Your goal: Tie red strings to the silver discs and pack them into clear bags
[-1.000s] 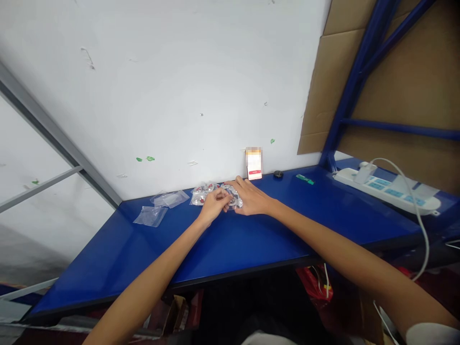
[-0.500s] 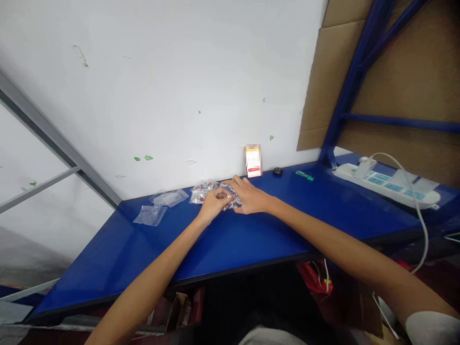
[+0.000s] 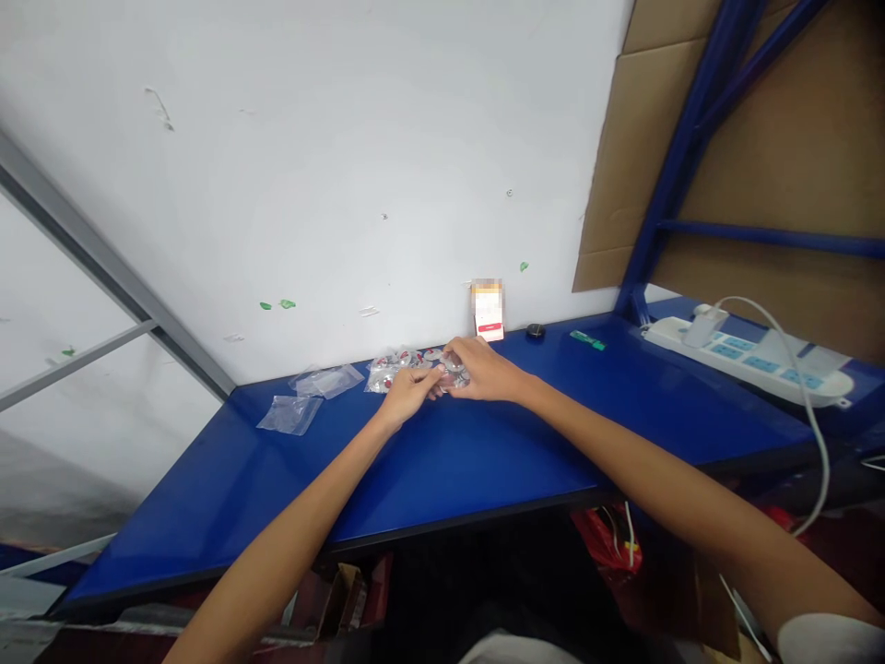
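Note:
My left hand is closed, thumb and fingers pinched at the near left edge of a clear plastic bag. Curled around the bag's right side is my right hand, holding round silvery pieces between thumb and fingers. Whether all of these pieces lie inside the bag I cannot tell. Just beyond my left hand, by the wall, lies a pile of round silvery pieces with red marks, partly in clear plastic. My hands hide some of it.
Flat clear bags lie on the blue table at left. A lit phone leans against the wall. To the right are a small black object, a green item and a power strip with a white cable.
My right fingers have drawn in and curled closer around the round pieces. My left thumb has straightened toward the bag, and both hands stay at nearly the same place.

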`<state>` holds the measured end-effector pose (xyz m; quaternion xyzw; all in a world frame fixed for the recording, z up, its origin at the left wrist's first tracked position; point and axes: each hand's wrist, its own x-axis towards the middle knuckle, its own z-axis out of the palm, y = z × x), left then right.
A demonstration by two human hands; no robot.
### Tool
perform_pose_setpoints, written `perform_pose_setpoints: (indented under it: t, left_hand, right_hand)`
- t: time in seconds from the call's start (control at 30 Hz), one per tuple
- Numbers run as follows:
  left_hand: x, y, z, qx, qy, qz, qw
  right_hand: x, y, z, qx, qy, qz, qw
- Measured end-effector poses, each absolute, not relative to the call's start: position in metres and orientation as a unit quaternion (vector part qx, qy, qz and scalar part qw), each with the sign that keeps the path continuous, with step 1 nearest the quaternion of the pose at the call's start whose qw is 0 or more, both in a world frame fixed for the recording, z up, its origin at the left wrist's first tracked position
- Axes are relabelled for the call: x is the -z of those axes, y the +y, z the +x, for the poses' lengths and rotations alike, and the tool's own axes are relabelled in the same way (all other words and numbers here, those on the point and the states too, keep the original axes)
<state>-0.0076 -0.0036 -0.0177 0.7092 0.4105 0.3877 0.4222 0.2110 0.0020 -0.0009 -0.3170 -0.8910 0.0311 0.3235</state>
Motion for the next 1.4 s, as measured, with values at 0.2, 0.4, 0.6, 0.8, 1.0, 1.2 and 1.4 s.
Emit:
perform_pose_setpoints:
  t: [0.2,0.4,0.6,0.8,1.0,1.2,1.4]
  left_hand:
    - [0.018,0.007,-0.018,-0.399,0.422,0.711,0.397]
    - [0.028,0.022,-0.033,-0.359,0.443,0.805,0.163]
    - [0.043,0.025,-0.022,-0.259,0.367,0.892,0.042]
    - [0.036,0.024,-0.024,-0.328,0.387,0.856,0.094]
    - [0.008,0.017,-0.040,-0.411,0.444,0.772,0.195]
    - [-0.008,0.001,-0.029,-0.493,0.417,0.701,0.303]
    - [-0.007,-0.007,-0.018,-0.446,0.409,0.717,0.345]
  right_hand:
    - [-0.001,0.006,0.216,-0.014,-0.888,-0.331,0.320]
    - [-0.002,0.017,0.227,0.041,-0.868,-0.378,0.320]
    - [0.001,0.022,0.232,0.056,-0.860,-0.396,0.317]
    - [0.005,0.022,0.231,0.063,-0.860,-0.399,0.312]
    - [0.004,0.021,0.231,0.079,-0.849,-0.417,0.316]
    - [0.014,0.021,0.221,0.077,-0.858,-0.409,0.303]
    - [0.018,0.016,0.213,0.053,-0.861,-0.401,0.309]
